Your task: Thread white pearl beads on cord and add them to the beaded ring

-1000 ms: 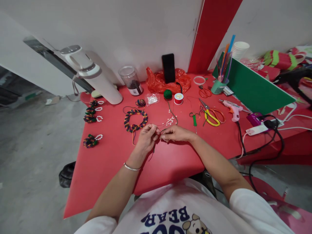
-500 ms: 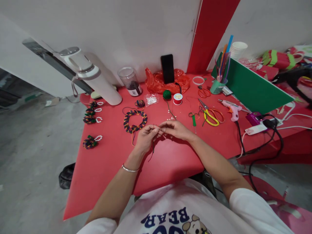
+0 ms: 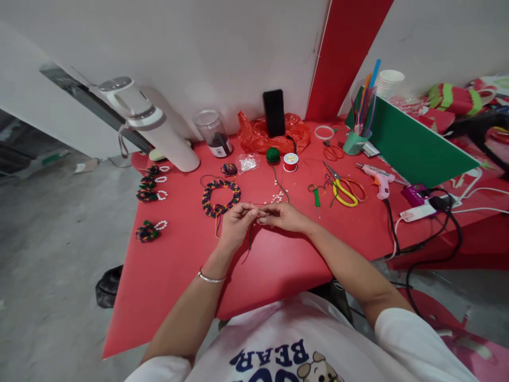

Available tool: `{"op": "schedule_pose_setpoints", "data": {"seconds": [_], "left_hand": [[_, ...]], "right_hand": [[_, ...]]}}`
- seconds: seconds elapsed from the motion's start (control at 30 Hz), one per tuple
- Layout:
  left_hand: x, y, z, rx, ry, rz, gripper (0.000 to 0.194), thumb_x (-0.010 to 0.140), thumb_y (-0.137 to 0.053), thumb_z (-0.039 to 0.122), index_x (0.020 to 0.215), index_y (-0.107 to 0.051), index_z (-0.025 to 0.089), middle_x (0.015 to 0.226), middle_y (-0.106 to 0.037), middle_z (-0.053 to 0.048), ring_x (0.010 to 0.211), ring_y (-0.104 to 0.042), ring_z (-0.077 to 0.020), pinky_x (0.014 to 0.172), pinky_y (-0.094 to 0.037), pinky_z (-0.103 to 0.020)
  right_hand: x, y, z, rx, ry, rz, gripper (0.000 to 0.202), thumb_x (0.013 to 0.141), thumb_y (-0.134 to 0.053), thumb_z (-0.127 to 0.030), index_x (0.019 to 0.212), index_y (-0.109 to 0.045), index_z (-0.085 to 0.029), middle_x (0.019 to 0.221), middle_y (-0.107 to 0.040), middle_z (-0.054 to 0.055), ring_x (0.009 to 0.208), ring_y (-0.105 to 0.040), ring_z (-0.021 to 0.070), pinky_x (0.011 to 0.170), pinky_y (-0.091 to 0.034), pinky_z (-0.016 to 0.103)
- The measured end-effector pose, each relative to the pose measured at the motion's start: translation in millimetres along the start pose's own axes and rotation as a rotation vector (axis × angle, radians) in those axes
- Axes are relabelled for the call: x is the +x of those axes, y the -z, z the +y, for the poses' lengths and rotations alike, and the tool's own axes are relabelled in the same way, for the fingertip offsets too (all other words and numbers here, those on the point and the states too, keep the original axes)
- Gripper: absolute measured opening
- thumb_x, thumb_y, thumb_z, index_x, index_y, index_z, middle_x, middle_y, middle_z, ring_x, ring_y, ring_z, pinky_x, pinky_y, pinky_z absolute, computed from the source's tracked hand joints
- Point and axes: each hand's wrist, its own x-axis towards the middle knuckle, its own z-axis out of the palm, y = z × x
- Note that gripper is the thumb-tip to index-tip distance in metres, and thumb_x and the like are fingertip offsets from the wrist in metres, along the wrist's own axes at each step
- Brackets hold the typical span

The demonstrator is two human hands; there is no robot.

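My left hand [image 3: 238, 225] and my right hand [image 3: 284, 217] meet over the front middle of the red table [image 3: 175, 286], fingertips pinched together. Thin red thread shows at the fingers of both hands, and a dark strand hangs below them; anything smaller between the fingertips is hidden. Just beyond my right hand lie loose white beads [image 3: 278, 197]. A braided multicoloured yarn ring [image 3: 221, 198] rests beside my left hand. Farther back are a green yarn ball [image 3: 273, 155], a red thread spool [image 3: 290, 162] and a bag of beads [image 3: 248, 163].
Yellow-handled scissors [image 3: 344, 193], a green-handled hook [image 3: 317, 197] and a pink glue gun [image 3: 382, 180] lie to the right. Yarn pieces with bead loops [image 3: 147, 232] line the left edge. A tall white flask [image 3: 175, 143], a jar [image 3: 217, 138] and a phone [image 3: 274, 113] stand behind.
My right hand has shifted slightly down, uncovering more of the white beads behind it. My left hand has barely moved.
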Motion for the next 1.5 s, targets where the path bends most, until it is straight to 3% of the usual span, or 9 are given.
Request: {"op": "schedule_pose_setpoints", "data": {"seconds": [0.2,0.37,0.5,0.63,0.8,0.93,1.07,1.2,1.5], "left_hand": [[-0.8,0.3,-1.0,-0.038,-0.015,-0.011,0.041,0.065,-0.094,0.047,0.078,-0.068,0.018,0.074,-0.077,-0.005,0.068,-0.073,-0.0167,0.070,-0.058,-0.029],[-0.2,2.2,-3.0,-0.102,0.017,-0.014,0.041,0.066,-0.093,0.047,0.079,-0.067,0.018,0.073,-0.077,-0.005,0.064,-0.070,-0.0159,0.068,-0.059,-0.031],[0.9,4.6,-2.8,-0.011,-0.024,-0.015,0.035,0.068,-0.093,0.042,0.079,-0.070,0.017,0.074,-0.077,-0.005,0.068,-0.072,-0.0167,0.072,-0.059,-0.031],[1.0,6.1,-0.5,0.010,-0.069,-0.019,0.034,0.070,-0.092,0.043,0.080,-0.071,0.018,0.075,-0.077,-0.006,0.066,-0.072,-0.0172,0.072,-0.060,-0.033],[0.3,6.6,-0.6,0.025,-0.067,-0.022,0.032,0.071,-0.091,0.043,0.079,-0.072,0.018,0.077,-0.079,-0.006,0.069,-0.073,-0.0175,0.072,-0.060,-0.032],[0.6,5.7,-3.7,0.007,-0.026,-0.011,0.034,0.069,-0.091,0.043,0.078,-0.070,0.018,0.072,-0.078,-0.006,0.062,-0.070,-0.0154,0.056,-0.053,-0.024],[1.0,3.6,-3.5,-0.050,0.032,-0.016,0.035,0.066,-0.092,0.041,0.077,-0.069,0.017,0.070,-0.077,-0.006,0.056,-0.067,-0.0134,0.047,-0.044,-0.019],[2.8,1.5,-0.2,-0.071,0.097,0.041,0.038,0.057,-0.095,0.035,0.077,-0.068,0.017,0.069,-0.077,-0.005,0.051,-0.064,-0.0116,0.047,-0.044,-0.019],[8.2,6.7,-13.7,-0.088,0.154,0.113,0.046,0.053,-0.097,0.031,0.088,-0.074,0.014,0.060,-0.071,-0.001,0.047,-0.060,-0.0101,0.043,-0.041,-0.018]], "right_hand": [[1.0,-2.2,-2.9,-0.031,0.009,-0.005,0.032,0.086,-0.071,-0.046,0.095,-0.076,-0.015,0.082,-0.071,0.000,0.078,-0.062,0.0151,0.075,-0.048,0.028],[-0.9,1.5,-11.3,-0.001,0.003,0.057,0.030,0.082,-0.074,-0.038,0.103,-0.077,-0.016,0.091,-0.075,0.004,0.083,-0.066,0.0170,0.077,-0.050,0.029],[-2.2,3.9,-12.8,-0.049,-0.041,0.153,0.038,0.083,-0.074,-0.037,0.114,-0.075,-0.015,0.075,-0.068,0.000,0.060,-0.051,0.0100,0.059,-0.040,0.023],[-1.4,4.9,-10.7,-0.129,-0.029,0.210,0.036,0.084,-0.073,-0.036,0.113,-0.075,-0.014,0.066,-0.059,-0.004,0.056,-0.043,0.0087,0.056,-0.033,0.023],[0.4,4.4,-11.7,-0.180,-0.003,0.194,0.040,0.086,-0.074,-0.046,0.111,-0.077,-0.015,0.077,-0.070,0.001,0.060,-0.048,0.0099,0.058,-0.037,0.024],[0.2,3.6,-12.8,-0.079,0.025,0.147,0.040,0.085,-0.074,-0.051,0.105,-0.078,-0.016,0.093,-0.078,0.007,0.075,-0.064,0.0149,0.069,-0.048,0.026],[-1.2,4.1,-11.1,-0.050,0.021,0.054,0.041,0.088,-0.071,-0.055,0.099,-0.079,-0.015,0.088,-0.078,0.006,0.077,-0.069,0.0171,0.074,-0.052,0.029],[-1.4,5.9,-9.5,-0.139,0.036,0.097,0.034,0.086,-0.075,-0.049,0.093,-0.081,-0.017,0.084,-0.077,0.004,0.077,-0.067,0.0155,0.075,-0.050,0.027],[0.5,3.4,-8.7,0.197,-0.045,0.196,0.038,0.073,-0.084,-0.052,0.086,-0.079,-0.018,0.083,-0.077,0.004,0.078,-0.069,0.0169,0.078,-0.054,0.031]]}}
